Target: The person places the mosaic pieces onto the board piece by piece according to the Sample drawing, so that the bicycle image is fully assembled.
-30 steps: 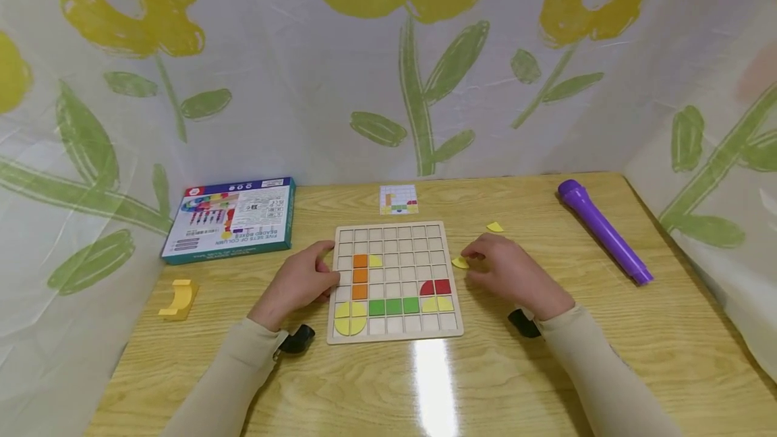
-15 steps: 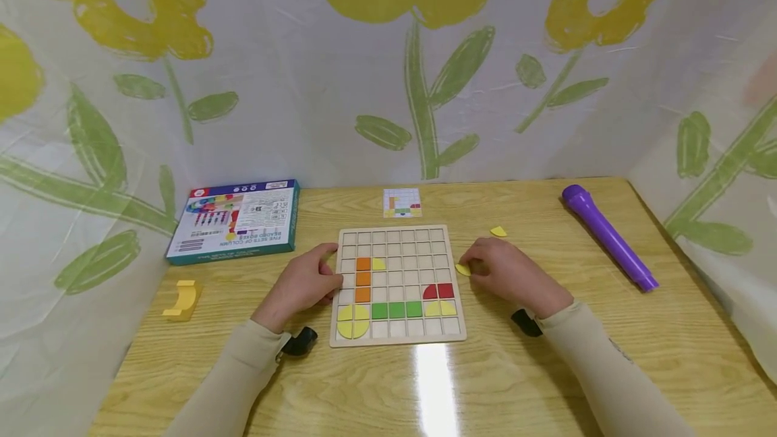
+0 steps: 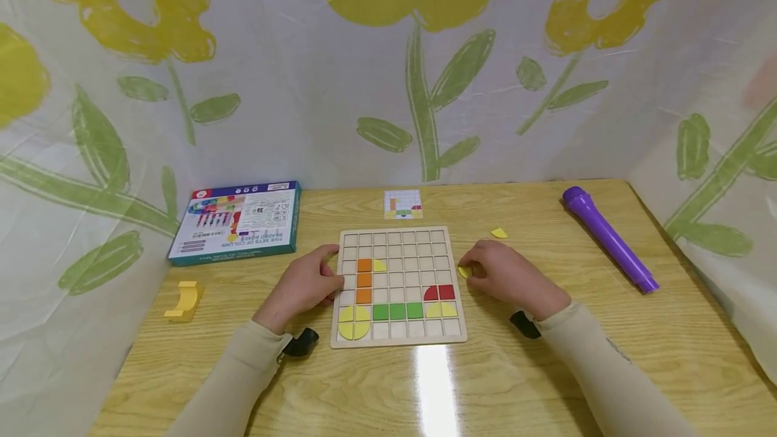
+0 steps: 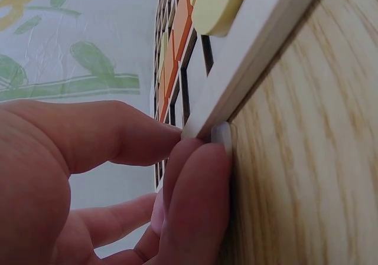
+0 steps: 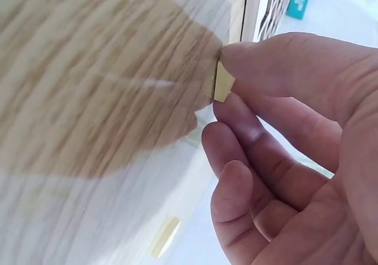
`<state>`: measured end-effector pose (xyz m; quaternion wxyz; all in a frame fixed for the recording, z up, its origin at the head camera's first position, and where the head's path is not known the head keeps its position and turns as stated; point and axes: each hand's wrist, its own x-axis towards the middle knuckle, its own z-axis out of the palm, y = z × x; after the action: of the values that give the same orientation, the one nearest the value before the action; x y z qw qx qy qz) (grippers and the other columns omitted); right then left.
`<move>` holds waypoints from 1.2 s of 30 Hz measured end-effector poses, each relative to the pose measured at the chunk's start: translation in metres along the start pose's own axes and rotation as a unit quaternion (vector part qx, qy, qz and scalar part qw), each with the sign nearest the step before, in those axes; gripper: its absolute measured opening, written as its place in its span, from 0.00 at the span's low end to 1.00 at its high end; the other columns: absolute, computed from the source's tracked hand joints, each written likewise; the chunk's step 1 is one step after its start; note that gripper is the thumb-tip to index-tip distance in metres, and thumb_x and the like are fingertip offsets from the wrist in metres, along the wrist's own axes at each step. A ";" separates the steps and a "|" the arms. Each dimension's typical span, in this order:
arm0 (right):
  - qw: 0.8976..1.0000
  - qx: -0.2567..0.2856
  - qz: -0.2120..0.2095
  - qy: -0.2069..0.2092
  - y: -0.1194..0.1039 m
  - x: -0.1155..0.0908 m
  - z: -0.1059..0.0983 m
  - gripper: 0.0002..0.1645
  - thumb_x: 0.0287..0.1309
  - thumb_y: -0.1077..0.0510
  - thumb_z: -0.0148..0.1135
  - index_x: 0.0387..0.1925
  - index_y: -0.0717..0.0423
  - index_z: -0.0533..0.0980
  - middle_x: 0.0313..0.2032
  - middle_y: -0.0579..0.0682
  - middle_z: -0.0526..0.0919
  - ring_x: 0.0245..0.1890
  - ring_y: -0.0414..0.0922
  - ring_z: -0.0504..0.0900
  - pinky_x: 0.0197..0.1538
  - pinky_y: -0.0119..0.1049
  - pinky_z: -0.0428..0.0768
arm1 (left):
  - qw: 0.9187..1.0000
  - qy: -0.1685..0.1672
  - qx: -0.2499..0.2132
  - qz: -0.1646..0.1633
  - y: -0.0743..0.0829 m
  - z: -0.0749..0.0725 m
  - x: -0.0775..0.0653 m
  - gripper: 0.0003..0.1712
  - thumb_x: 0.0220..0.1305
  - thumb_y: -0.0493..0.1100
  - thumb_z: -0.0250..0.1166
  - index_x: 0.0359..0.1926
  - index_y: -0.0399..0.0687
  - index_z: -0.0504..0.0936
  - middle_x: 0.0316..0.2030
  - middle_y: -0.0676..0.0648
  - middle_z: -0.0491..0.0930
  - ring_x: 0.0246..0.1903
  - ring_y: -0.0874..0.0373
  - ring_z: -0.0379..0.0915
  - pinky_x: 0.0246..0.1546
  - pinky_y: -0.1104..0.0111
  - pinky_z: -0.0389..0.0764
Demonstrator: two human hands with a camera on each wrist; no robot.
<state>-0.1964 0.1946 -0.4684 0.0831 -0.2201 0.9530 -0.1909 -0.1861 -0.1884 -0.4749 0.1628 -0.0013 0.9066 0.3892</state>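
Note:
A wooden grid board [image 3: 398, 286] lies flat on the table between my hands. It carries orange squares [image 3: 364, 280], green squares [image 3: 397, 311], red pieces [image 3: 446, 292] and yellow quarter-circle pieces [image 3: 354, 323]. At its left edge, my left hand [image 3: 305, 282] pinches the rim; the left wrist view has the thumb and fingertips [image 4: 198, 182] against that edge. Just off the right edge, my right hand [image 3: 506, 270] pinches a yellow quarter-circle piece [image 5: 223, 83] between thumb and finger, low over the tabletop. Another yellow piece [image 3: 499, 232] lies on the table beyond this hand.
A small pattern card [image 3: 403, 204] lies behind the board. At the back left is a flat toy box [image 3: 237, 221], with a yellow curved block [image 3: 185, 302] in front of it. A purple microphone-shaped tube [image 3: 610, 238] lies to the right. Flower-patterned cloth [image 3: 291, 86] encloses the table.
The view has shifted slightly. My right fingers have closed in on the yellow quarter-circle piece by the board's right edge, and less of it shows. The left hand stays at the rim.

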 end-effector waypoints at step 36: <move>0.986 -0.015 -0.163 0.028 -0.070 -0.046 0.031 0.12 0.55 0.67 0.72 0.40 0.51 0.89 0.35 0.42 0.81 0.35 0.33 0.72 0.42 0.28 0.78 | 1.000 -0.004 0.002 0.001 0.000 0.000 0.000 0.42 0.69 0.43 0.69 0.81 0.48 0.66 0.39 0.44 0.82 0.28 0.55 0.81 0.29 0.66 0.79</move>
<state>-0.1207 0.1473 -0.4649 0.0206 -0.3685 0.9089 -0.1941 -0.1860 -0.1884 -0.4745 0.1656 0.0016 0.9067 0.3878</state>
